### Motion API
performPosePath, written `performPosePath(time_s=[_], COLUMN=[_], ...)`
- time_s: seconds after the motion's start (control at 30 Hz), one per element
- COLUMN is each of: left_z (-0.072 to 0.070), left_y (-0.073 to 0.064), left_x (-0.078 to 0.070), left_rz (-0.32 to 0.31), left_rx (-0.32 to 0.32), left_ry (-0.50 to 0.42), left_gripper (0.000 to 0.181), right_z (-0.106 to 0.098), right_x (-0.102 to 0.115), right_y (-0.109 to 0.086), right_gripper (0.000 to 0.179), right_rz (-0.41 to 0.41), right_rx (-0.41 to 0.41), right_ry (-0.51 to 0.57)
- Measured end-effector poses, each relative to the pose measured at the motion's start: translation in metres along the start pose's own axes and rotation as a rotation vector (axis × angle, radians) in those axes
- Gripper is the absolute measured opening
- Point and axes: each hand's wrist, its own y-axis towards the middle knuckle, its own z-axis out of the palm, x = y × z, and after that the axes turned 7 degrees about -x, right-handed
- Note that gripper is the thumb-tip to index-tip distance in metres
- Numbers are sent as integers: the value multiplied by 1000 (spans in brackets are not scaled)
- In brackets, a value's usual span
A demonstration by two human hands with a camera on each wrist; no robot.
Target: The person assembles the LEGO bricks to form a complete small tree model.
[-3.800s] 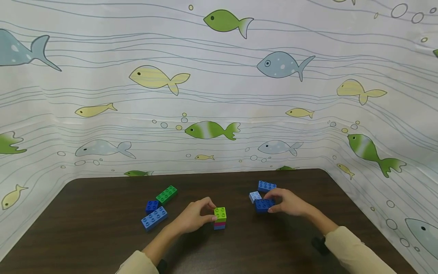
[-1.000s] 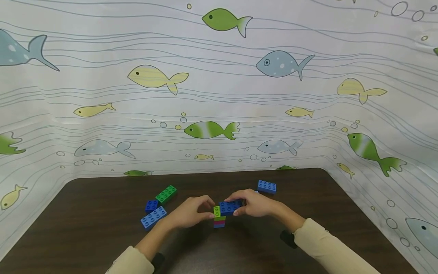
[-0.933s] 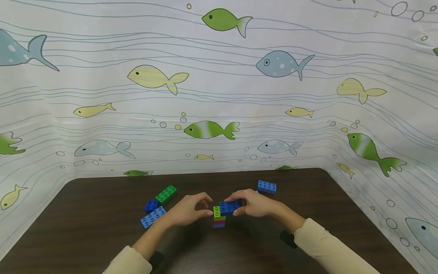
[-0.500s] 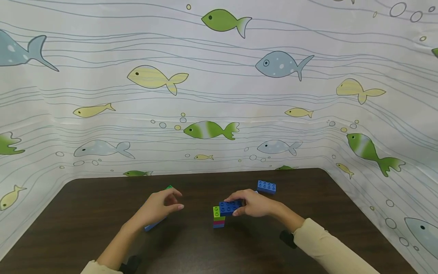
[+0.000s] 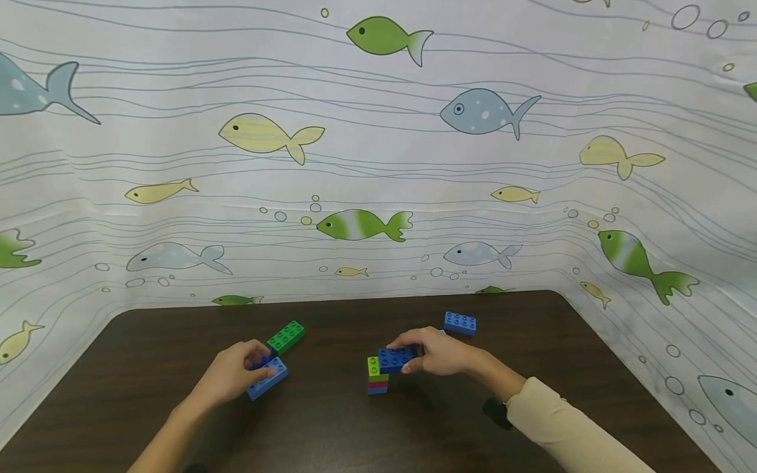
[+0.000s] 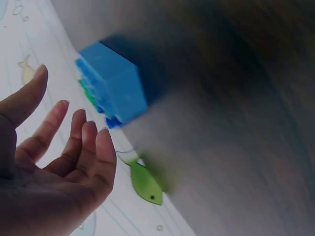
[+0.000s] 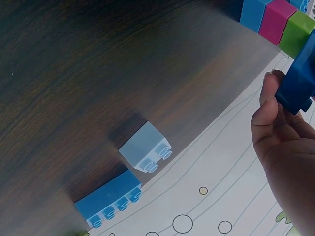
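My right hand (image 5: 440, 351) pinches the right end of a dark blue toy brick (image 5: 395, 359). That brick sits across the top of a small stack and juts out to the right. Under it come a lime green brick (image 7: 297, 34), a magenta brick (image 7: 276, 20) and a blue one (image 7: 254, 14). At the left, my left hand (image 5: 227, 374) reaches over a small dark blue brick (image 5: 260, 360) and a long light blue brick (image 5: 275, 378). In the left wrist view its thumb and fingers are spread, apart from the light blue brick (image 6: 110, 73).
A green brick (image 5: 286, 337) lies just behind the left pair. Toward the back right are a blue brick (image 5: 460, 322) and a pale blue brick (image 7: 146, 145), mostly hidden by my right hand in the head view. A fish-patterned sheet (image 5: 378, 164) borders the dark table (image 5: 331, 433).
My right hand has brought the dark blue brick from the right onto the stack and stays there. My left hand has let go of the stack and moved left to the loose bricks.
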Motion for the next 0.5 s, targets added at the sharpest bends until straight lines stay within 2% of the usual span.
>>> performPosePath(time_s=[0.27, 0.5], left_z=[0, 4], left_y=[-4, -2], left_x=[8, 14], left_rz=[-38, -29], left_rx=[22, 49], left_ry=[21, 27], left_gripper=[39, 35], right_z=[0, 1], right_x=[0, 0], right_y=[-1, -1], right_gripper=[36, 36], right_rz=[-11, 2], right_rx=[-2, -4], right_ry=[-4, -11])
